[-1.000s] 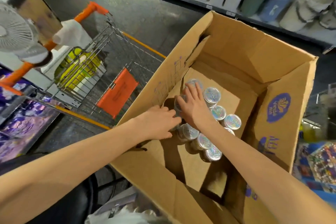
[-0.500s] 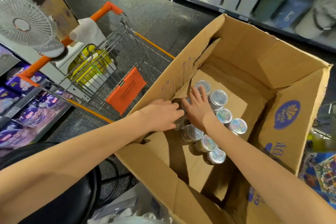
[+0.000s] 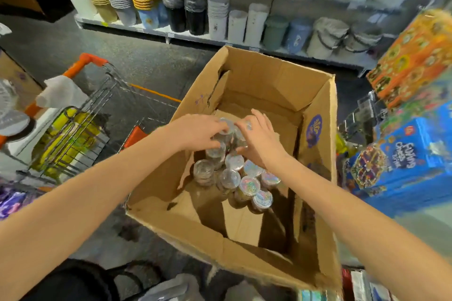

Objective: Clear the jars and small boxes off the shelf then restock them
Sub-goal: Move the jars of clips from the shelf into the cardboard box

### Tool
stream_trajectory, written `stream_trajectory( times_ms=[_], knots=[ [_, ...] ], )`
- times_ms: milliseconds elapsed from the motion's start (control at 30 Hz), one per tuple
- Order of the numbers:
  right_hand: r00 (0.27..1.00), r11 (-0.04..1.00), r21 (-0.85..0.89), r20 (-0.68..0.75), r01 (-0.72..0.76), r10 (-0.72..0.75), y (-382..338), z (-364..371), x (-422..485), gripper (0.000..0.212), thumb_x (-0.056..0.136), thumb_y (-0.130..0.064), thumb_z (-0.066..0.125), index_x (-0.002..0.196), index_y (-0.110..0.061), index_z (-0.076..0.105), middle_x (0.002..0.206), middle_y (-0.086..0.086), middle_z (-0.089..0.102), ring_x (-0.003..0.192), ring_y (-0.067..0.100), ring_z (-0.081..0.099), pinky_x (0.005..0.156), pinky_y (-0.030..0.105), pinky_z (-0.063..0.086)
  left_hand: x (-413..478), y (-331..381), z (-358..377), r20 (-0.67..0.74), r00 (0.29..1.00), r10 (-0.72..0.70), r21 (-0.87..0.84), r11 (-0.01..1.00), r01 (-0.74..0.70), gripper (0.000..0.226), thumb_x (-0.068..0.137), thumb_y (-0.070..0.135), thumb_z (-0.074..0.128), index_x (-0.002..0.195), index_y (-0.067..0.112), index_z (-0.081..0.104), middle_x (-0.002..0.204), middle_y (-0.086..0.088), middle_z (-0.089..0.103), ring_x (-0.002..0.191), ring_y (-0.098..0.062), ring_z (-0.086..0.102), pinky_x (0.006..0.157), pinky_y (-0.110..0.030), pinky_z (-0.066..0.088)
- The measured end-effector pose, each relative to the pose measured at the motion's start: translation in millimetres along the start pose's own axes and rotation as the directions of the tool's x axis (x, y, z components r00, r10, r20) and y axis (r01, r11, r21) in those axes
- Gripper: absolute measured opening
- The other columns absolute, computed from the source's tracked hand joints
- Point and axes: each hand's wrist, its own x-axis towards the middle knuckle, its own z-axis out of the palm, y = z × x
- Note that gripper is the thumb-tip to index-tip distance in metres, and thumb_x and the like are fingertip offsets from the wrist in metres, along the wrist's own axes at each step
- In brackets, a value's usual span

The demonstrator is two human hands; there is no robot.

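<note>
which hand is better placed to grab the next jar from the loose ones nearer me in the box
Right, probably. The right hand sits directly above the loose jars; the left hand is farther off, over the cardboard box wall.

Matt creased cardboard box (image 3: 254,85); jars (image 3: 249,184) with glossy holographic lids

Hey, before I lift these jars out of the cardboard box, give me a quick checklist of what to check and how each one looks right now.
1. Both hands on the jars: ok. Left hand and right hand close around the top jars.
2. Grip firm: cannot tell, fingers hide the contact.
3. How many jars are held: cannot tell, the picture is blurred there.
4. Jars left in the box upright: ok, the shiny lids face up.
5. Way up out of the cardboard box is free: ok, flaps stand open.
6. Place to put them: ok, the shopping cart stands beside the box on the left.
</note>
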Motion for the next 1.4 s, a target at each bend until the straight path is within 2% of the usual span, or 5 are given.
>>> stream_trajectory(
  times_ms=[200, 567, 867, 1133, 1400],
  knots=[
    [0.867, 0.906, 0.043, -0.275, -0.421, 0.416, 9, -72, -51, 0.058, 0.087, -0.032, 0.063, 0.136, -0.01, 0.043, 0.129, 0.016, 0.048, 0.125, 0.036, 0.036, 0.098, 0.042, 0.035, 19, 32, -63, -0.264, 0.923, 0.28, -0.023, 0.955, -0.296, 0.037, 0.094, 0.037, 0.054, 0.129, 0.027, 0.051, 0.121, 0.006, 0.056, 0.108, -0.014, 0.055, 0.09, -0.038, 0.047],
    [0.402, 0.482, 0.057, -0.472, -0.874, 0.785, -13, -187, -236, 0.056, 0.084, -0.038, 0.064, 0.133, -0.015, 0.047, 0.126, 0.013, 0.047, 0.122, 0.032, 0.039, 0.101, 0.041, 0.033, 2, 183, -146, -0.528, 0.496, 0.689, 0.118, 0.639, -0.761, 0.025, 0.091, 0.033, 0.059, 0.115, 0.025, 0.06, 0.109, 0.005, 0.062, 0.094, -0.015, 0.062, 0.081, -0.042, 0.052],
    [0.045, 0.095, 0.054, -0.588, -0.994, 0.808, -54, -257, -386, 0.053, 0.083, -0.038, 0.063, 0.13, -0.015, 0.049, 0.123, 0.012, 0.048, 0.118, 0.032, 0.041, 0.098, 0.041, 0.035, -58, 363, -168, -0.524, 0.134, 0.841, 0.132, 0.236, -0.963, 0.03, 0.084, 0.034, 0.059, 0.111, 0.021, 0.062, 0.106, -0.002, 0.065, 0.093, -0.022, 0.064, 0.084, -0.043, 0.05],
    [-0.104, -0.116, 0.019, -0.603, -0.993, 0.791, -70, -290, -482, 0.056, 0.086, -0.045, 0.059, 0.133, -0.018, 0.045, 0.13, 0.01, 0.043, 0.125, 0.029, 0.037, 0.103, 0.04, 0.034, -104, 485, -174, -0.546, -0.113, 0.83, 0.284, 0.056, -0.957, 0.029, 0.09, 0.037, 0.056, 0.116, 0.024, 0.058, 0.113, 0.002, 0.06, 0.104, -0.019, 0.06, 0.085, -0.042, 0.049],
    [-0.187, -0.202, 0.054, -0.652, -0.978, 0.734, -50, -308, -555, 0.046, 0.093, -0.039, 0.052, 0.134, -0.018, 0.045, 0.131, 0.01, 0.042, 0.126, 0.029, 0.035, 0.105, 0.04, 0.031, -125, 578, -186, -0.565, -0.205, 0.8, 0.308, -0.026, -0.951, 0.032, 0.092, 0.038, 0.053, 0.121, 0.028, 0.055, 0.12, 0.006, 0.055, 0.112, -0.017, 0.055, 0.088, -0.04, 0.048]
  ],
)
